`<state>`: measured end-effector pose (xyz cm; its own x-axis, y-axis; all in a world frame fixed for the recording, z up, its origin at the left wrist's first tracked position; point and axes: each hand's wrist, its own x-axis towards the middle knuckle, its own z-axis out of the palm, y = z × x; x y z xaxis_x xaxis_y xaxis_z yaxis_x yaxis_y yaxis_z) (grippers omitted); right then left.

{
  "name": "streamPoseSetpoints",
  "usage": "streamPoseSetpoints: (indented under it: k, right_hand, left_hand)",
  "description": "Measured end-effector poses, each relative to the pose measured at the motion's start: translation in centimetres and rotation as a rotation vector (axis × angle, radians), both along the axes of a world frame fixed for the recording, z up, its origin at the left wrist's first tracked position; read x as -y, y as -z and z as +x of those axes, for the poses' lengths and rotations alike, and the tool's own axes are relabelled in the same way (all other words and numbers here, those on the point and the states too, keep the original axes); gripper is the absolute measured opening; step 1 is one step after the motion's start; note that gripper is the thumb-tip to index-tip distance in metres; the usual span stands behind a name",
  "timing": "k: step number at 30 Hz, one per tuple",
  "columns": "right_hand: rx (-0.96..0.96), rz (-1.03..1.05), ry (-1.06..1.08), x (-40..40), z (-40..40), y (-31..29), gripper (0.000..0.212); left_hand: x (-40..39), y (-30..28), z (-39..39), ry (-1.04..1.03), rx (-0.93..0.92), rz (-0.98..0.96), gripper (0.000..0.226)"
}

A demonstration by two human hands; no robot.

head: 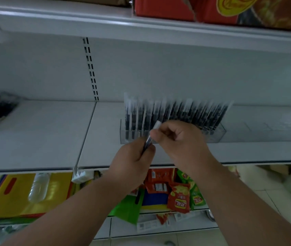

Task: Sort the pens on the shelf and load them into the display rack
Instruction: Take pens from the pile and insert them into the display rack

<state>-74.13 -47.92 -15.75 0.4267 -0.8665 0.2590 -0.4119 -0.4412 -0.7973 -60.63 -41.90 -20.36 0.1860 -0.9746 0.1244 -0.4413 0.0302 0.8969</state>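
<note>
A pen is gripped by the curled fingers of both the left hand and the right hand, its white end pinched above the right fingers, just before the rack on the shelf.

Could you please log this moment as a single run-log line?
left hand: grips pen | right hand: pinches pen near white cap | display rack: holds a row of pens | shelf

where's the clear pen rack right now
In the head view the clear pen rack stands on the white shelf, centre-right, just behind both hands holding a pen.
</note>
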Motion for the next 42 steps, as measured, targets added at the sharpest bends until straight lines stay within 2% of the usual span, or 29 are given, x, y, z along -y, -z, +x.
streamPoseSetpoints:
  k: [5,7,8,12,18,21,24,36,42]
  right_hand:
    - [0.164,0.044,0.107,0.3,-1.6,-0.2,0.02]
    - [0.267,0.015,0.176,1.2,-2.4,-1.1,0.019]
    - [0.288,-0.032,0.21,1.7,-2.8,-1.6,0.019]
    - [0.143,-0.293,0.211,3.7,-3.3,-2.5,0.013]
    - [-0.039,-0.417,0.119,5.2,-2.3,-1.9,0.014]
    - [-0.151,-0.472,0.105,5.7,-1.9,-1.9,0.017]
    - [-0.257,-0.381,0.071,5.8,-1.5,-0.4,0.02]
    - [-0.222,-0.299,0.303,3.9,-1.2,2.0,0.019]
    - [-0.219,-0.473,0.233,-0.2,-1.3,1.5,0.026]
  left_hand:
    - [0.8,0.1,-1.3,0.0,0.313,-0.103,0.02]
    - [0.6,0.5,-1.0,-0.052,0.416,-0.13,0.011]
    - [0.6,0.7,-0.7,-0.09,0.484,-0.175,0.016]
    - [1.7,1.3,0.4,-0.179,0.742,-0.318,0.039]
    - [2.5,2.5,0.3,-0.141,0.911,-0.276,0.047]
    - [2.7,2.7,0.5,-0.155,0.926,-0.301,0.045]
    - [2.7,2.8,0.5,-0.169,0.908,-0.319,0.044]
    - [2.7,2.1,0.9,-0.11,0.89,-0.231,0.047]
    - [1.1,1.5,1.3,-0.095,0.768,-0.264,0.047]
